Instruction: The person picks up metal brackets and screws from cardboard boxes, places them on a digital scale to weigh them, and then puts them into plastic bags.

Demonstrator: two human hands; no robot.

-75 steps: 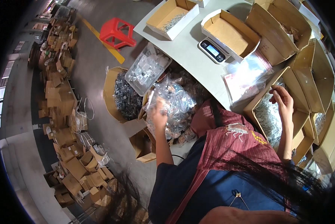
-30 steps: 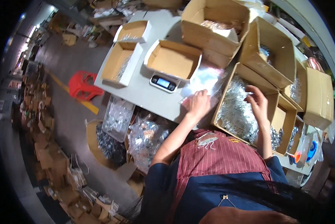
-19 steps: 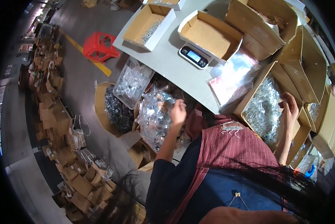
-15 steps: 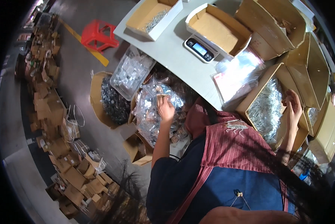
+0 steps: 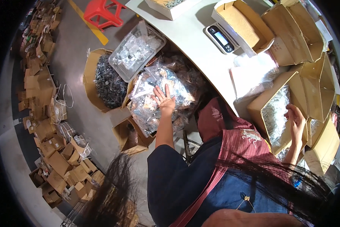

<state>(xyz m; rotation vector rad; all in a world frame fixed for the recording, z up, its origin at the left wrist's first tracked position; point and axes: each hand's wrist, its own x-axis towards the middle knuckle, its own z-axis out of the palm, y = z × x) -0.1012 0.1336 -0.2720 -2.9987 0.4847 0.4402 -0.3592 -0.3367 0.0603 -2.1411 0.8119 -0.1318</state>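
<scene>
My left hand (image 5: 164, 101) is open, fingers spread, on a heap of clear plastic bags (image 5: 143, 85) with copper-coloured and dark contents. Nothing shows in its grasp. On the right, my right hand (image 5: 296, 120) has its fingers curled together at the edge of a cardboard box (image 5: 260, 113). Small, thin, shiny pieces (image 5: 275, 121) fill that box. Whatever the right fingertips pinch, if anything, is too small to make out.
A grey table (image 5: 196, 38) carries a digital scale (image 5: 220, 39), an open cardboard tray (image 5: 242, 22) and clear plastic sleeves (image 5: 253, 73). Left of the bags are a clear bin (image 5: 160, 38) and a box of dark parts (image 5: 109, 83). A red stool (image 5: 103, 14) stands beyond.
The view has shifted. My left hand has gone from bent fingers to spread ones over the bags. My right hand's fingers have drawn closer together beside the box of shiny pieces.
</scene>
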